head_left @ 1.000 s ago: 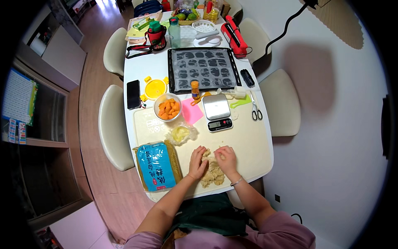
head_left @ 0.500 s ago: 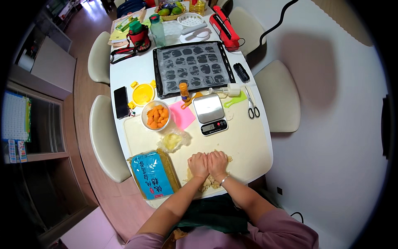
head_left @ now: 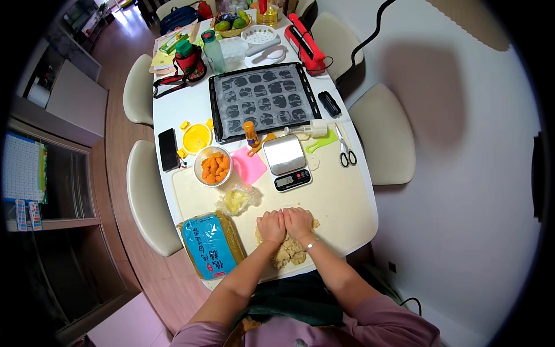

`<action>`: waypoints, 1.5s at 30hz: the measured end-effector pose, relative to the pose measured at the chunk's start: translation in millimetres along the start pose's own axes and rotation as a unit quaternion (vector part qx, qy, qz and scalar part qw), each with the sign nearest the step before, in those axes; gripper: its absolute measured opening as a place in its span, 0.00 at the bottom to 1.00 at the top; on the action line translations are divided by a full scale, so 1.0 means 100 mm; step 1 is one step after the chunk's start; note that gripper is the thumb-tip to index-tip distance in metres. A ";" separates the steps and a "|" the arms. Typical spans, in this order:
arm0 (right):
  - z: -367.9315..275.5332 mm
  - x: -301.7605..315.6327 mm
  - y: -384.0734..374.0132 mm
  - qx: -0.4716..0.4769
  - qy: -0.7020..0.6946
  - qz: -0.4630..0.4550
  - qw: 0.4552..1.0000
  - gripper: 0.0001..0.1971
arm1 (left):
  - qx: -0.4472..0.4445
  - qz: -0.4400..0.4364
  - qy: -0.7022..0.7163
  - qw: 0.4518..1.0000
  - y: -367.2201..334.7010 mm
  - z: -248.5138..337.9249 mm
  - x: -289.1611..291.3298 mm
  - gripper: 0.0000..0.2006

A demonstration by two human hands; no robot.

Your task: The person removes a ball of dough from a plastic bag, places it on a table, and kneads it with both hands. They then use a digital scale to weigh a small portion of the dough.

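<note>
Pale crumbly dough (head_left: pixel 289 254) lies on the cream board (head_left: pixel 347 214) near the table's front edge. My left hand (head_left: pixel 271 226) and my right hand (head_left: pixel 299 222) press side by side on its far part, with the fingers curled down into it. Loose dough shows between my wrists, and small crumbs lie round my hands. A bracelet sits on my right wrist. Left of my hands is a blue and gold package (head_left: pixel 211 246). Beyond it are a plastic bag with something yellow in it (head_left: pixel 237 200) and a digital scale (head_left: pixel 287 162) with a bare steel plate.
A bowl of orange pieces (head_left: pixel 214 166) stands on the left by a pink sheet (head_left: pixel 250 165). Farther off lie a black baking tray (head_left: pixel 217 124) with a liner, scissors (head_left: pixel 346 151), a phone (head_left: pixel 168 150), a yellow lid (head_left: pixel 197 139) and a small orange-capped bottle (head_left: pixel 250 133).
My hands have shifted slightly away from me and left in the picture, and more dough shows between my wrists. The whole view has tilted a little.
</note>
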State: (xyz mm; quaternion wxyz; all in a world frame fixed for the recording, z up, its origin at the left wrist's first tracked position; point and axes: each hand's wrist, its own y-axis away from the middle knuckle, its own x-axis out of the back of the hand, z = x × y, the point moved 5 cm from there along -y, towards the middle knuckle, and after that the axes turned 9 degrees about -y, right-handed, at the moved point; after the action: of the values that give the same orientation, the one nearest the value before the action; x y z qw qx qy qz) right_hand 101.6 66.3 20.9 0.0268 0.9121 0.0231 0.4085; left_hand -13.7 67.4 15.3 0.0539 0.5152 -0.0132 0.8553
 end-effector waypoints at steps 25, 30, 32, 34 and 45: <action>-0.36 0.57 0.65 0.204 -0.068 -0.064 0.974 0.17 | 0.022 -0.184 -0.012 0.983 0.41 0.10 0.31 0.19; -0.08 0.30 0.57 0.000 -0.169 -0.060 0.984 0.10 | -0.021 -0.048 0.042 0.998 0.55 0.17 0.33 0.17; -0.27 0.29 0.54 0.018 -0.071 0.001 0.997 0.11 | 0.020 -0.036 0.054 0.998 0.55 0.11 0.29 0.18; -0.42 0.33 0.56 0.069 -0.019 0.074 0.995 0.12 | 0.057 -0.022 0.065 0.996 0.57 0.04 0.18 0.17; -0.18 0.13 0.31 0.056 0.050 0.050 0.996 0.13 | 0.026 -0.023 0.007 0.999 0.29 -0.01 -0.01 0.19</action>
State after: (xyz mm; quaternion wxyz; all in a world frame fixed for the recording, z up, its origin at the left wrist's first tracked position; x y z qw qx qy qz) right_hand 97.2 37.0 44.6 -0.0458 0.8904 0.0012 0.4529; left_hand -17.3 38.2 15.1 0.0599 0.5105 0.0216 0.8575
